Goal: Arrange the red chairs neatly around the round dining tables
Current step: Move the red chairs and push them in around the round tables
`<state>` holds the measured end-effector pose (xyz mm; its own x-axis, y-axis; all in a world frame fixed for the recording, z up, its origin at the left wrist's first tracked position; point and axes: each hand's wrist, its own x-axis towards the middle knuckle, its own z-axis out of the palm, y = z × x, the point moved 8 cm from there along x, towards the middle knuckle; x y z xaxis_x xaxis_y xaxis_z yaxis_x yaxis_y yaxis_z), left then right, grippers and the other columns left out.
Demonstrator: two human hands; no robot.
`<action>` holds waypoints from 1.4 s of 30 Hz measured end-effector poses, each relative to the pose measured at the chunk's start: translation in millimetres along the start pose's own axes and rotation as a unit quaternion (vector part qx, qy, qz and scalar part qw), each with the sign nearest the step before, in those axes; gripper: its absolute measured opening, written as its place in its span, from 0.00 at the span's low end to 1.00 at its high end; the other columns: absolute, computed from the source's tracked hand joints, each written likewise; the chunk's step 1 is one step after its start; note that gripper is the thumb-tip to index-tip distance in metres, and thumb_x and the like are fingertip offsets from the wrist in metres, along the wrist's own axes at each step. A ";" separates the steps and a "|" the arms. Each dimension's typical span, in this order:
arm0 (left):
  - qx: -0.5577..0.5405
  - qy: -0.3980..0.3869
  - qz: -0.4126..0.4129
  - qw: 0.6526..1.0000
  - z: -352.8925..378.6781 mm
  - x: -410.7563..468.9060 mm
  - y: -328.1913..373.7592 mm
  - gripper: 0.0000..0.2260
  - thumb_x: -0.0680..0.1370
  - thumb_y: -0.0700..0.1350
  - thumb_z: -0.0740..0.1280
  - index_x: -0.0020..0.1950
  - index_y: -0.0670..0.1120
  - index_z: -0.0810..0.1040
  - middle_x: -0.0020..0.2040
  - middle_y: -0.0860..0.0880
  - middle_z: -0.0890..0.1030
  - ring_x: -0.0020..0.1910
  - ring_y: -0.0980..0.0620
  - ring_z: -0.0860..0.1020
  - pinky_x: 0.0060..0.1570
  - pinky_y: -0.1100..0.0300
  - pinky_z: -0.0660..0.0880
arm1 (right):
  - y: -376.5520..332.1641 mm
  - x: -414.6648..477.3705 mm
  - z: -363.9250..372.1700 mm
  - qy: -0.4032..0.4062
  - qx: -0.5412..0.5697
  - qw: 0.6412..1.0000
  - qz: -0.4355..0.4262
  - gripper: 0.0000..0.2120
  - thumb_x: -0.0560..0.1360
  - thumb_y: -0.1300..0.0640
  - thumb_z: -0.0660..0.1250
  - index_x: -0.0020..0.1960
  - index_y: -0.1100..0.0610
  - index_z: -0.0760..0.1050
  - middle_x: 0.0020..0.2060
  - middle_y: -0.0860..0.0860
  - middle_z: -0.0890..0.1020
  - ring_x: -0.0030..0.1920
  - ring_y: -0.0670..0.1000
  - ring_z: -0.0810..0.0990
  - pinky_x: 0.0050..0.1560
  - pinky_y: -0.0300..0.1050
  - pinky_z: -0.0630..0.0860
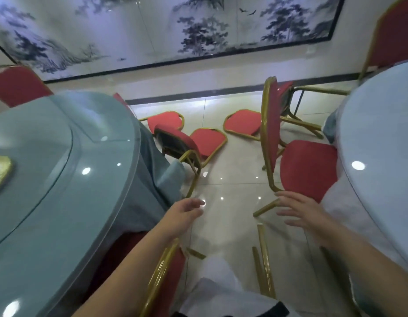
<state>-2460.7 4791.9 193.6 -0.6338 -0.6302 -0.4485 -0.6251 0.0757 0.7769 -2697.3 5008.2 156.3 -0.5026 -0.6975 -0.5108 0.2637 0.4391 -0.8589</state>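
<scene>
Head view: we see two round counters with tiled floor (232,179) between them. The left counter (61,179) is teal and glass-topped, the right counter (376,133) pale blue. The near chair (309,168) stands upright, its seat against the right counter and its back toward the aisle. Beyond it, fallen chairs (207,140) lie on the floor, well apart from both hands.

The right hand (299,210) hovers just beside the near chair's gold leg. Its fingers (287,195) are spread and hold nothing; we cannot tell if they touch the leg. The left hand (187,210) is over the floor by the left counter's cloth, fingers (196,202) straight, loosely together and holding nothing.

A bottom chair (166,271) shows under the left forearm. A far chair (15,85) stands behind the left counter, and a corner chair (395,35) behind the right. A painting (152,30) hangs on the wall.
</scene>
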 end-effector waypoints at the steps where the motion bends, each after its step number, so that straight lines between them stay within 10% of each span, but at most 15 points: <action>1: 0.018 -0.003 -0.002 1.000 0.5 18.6 8.2 0.10 0.80 0.46 0.67 0.60 0.53 0.80 0.56 0.58 0.79 0.55 0.62 0.76 0.52 0.67 0.71 | -10.2 8.7 2.0 0.002 -0.001 1.000 -0.009 0.16 0.73 0.44 0.69 0.60 0.45 0.78 0.57 0.50 0.83 0.54 0.51 0.84 0.59 0.56 0.79; 14: 0.016 -0.100 0.016 0.995 8.4 304.2 111.3 0.09 0.76 0.47 0.69 0.55 0.56 0.81 0.54 0.55 0.80 0.53 0.58 0.77 0.46 0.65 0.71 | -134.6 169.1 11.7 0.039 -0.037 0.997 -0.049 0.08 0.76 0.44 0.69 0.55 0.37 0.80 0.52 0.39 0.83 0.55 0.40 0.81 0.56 0.43 0.78; 28: -0.056 -0.051 -0.075 0.994 -158.8 516.6 127.3 0.10 0.77 0.43 0.68 0.58 0.49 0.81 0.54 0.48 0.83 0.54 0.48 0.81 0.60 0.48 0.76 | -320.4 450.2 52.4 0.041 -0.070 0.996 -0.028 0.06 0.77 0.44 0.68 0.52 0.39 0.81 0.48 0.41 0.84 0.51 0.41 0.82 0.44 0.37 0.75; 34: -0.056 -0.038 -0.106 0.992 -197.6 598.8 138.0 0.08 0.79 0.45 0.67 0.58 0.52 0.79 0.53 0.54 0.80 0.39 0.60 0.82 0.33 0.67 0.76 | -344.4 546.3 33.5 0.049 -0.067 0.996 -0.014 0.07 0.77 0.46 0.68 0.54 0.42 0.80 0.51 0.43 0.83 0.52 0.43 0.81 0.47 0.41 0.77; 42: -0.046 0.013 -0.153 0.987 -248.7 750.6 174.3 0.09 0.79 0.45 0.67 0.58 0.53 0.80 0.57 0.53 0.80 0.57 0.53 0.77 0.57 0.56 0.71 | -403.5 728.7 1.4 0.016 -0.048 0.999 0.011 0.07 0.77 0.49 0.69 0.55 0.46 0.79 0.54 0.47 0.81 0.54 0.47 0.79 0.37 0.34 0.77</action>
<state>-2932.0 4139.9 102.3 -0.4085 -0.6329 -0.6577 -0.7405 -0.1914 0.6442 -3168.7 4321.9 130.5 -0.5248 -0.6693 -0.5260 0.1947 0.5071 -0.8396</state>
